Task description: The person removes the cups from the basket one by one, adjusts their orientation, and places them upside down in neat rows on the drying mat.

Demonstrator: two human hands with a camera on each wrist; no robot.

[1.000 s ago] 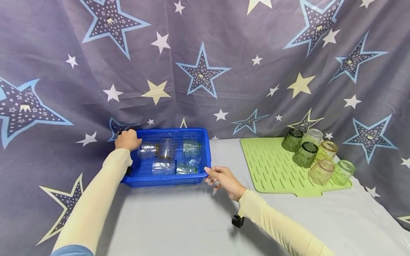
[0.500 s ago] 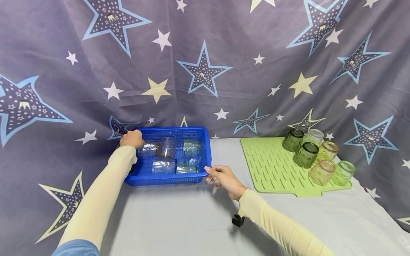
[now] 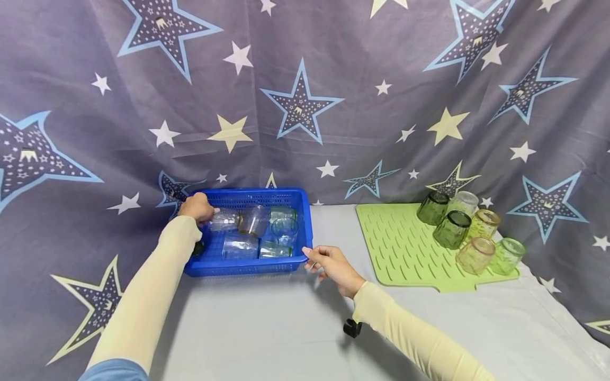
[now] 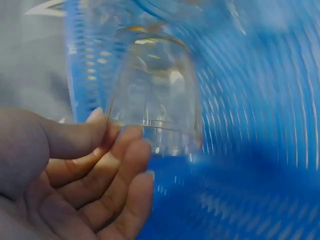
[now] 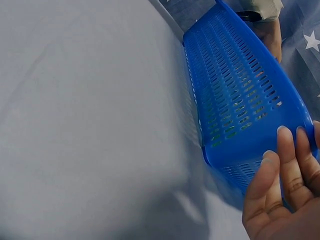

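Inside the blue plastic basket [image 3: 305, 211], my left hand [image 3: 196, 207] pinches the rim of a clear drinking glass [image 3: 225, 219] between thumb and fingers. The left wrist view shows this glass [image 4: 160, 95] lying on its side, its open end toward the palm of the left hand [image 4: 95, 175]. My right hand [image 3: 333, 267] holds the basket's near right corner, thumb at the rim. In the right wrist view, fingers [image 5: 287, 160] lie against the outside of that corner. Beside the held glass lie an amber-tinted glass [image 3: 254, 219], a clear glass [image 3: 240, 247] and pale green ones [image 3: 275, 250].
To the right, a lime-green drying mat [image 3: 391, 243] carries several upside-down glasses, among them a dark green one [image 3: 452, 230] and a pink one [image 3: 476, 255]. A starry curtain [image 3: 300, 159] hangs behind the white-covered table [image 3: 257, 323].
My left hand has moved from the basket's left rim inward to the clear glass and taken hold of it. The amber-tinted glass has tilted. My right hand has stayed at the corner.
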